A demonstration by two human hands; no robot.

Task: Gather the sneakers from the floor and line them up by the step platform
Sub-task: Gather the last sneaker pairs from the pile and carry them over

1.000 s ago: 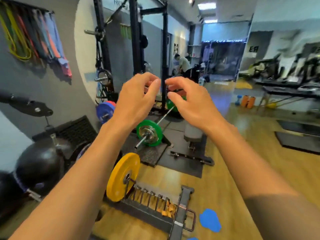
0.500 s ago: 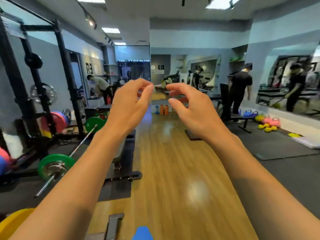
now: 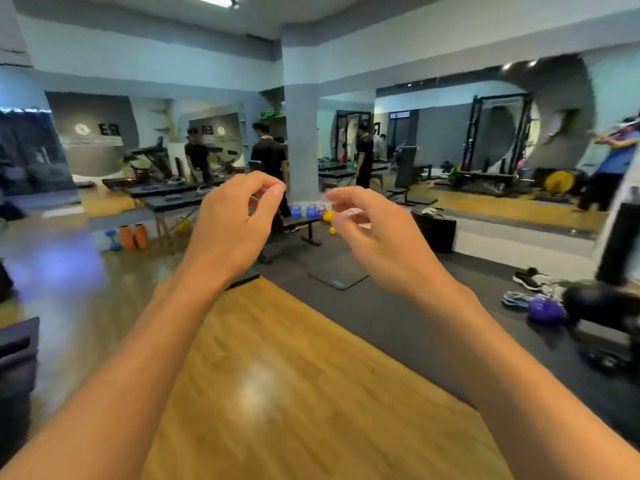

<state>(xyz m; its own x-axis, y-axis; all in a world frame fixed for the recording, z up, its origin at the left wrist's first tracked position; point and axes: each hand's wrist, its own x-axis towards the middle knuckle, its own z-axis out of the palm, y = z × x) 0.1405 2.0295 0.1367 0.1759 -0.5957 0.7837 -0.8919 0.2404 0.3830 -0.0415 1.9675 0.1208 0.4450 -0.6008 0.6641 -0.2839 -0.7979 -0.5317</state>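
Both my arms are raised in front of me above the wooden floor. My left hand [image 3: 235,220] and my right hand [image 3: 377,233] hang side by side with loosely curled fingers and hold nothing. Far off on the right, a black and white sneaker [image 3: 528,278] and a blue and white sneaker [image 3: 516,298] lie on the dark rubber floor [image 3: 398,317]. A black box-like platform [image 3: 434,230] stands by the mirror wall, beyond my right hand. Neither hand is near the sneakers.
A purple ball [image 3: 545,310] and dark equipment [image 3: 609,327] sit right beside the sneakers. A small black mat [image 3: 337,271] lies ahead, with a bench [image 3: 304,225] carrying kettlebells behind it. A person in black [image 3: 270,157] stands near the pillar. Orange rollers [image 3: 133,235] stand at the left.
The view has swung right, from the squat rack and weight plates to the mirror wall, bringing the sneakers into sight. My hands stay raised and have drawn slightly apart.
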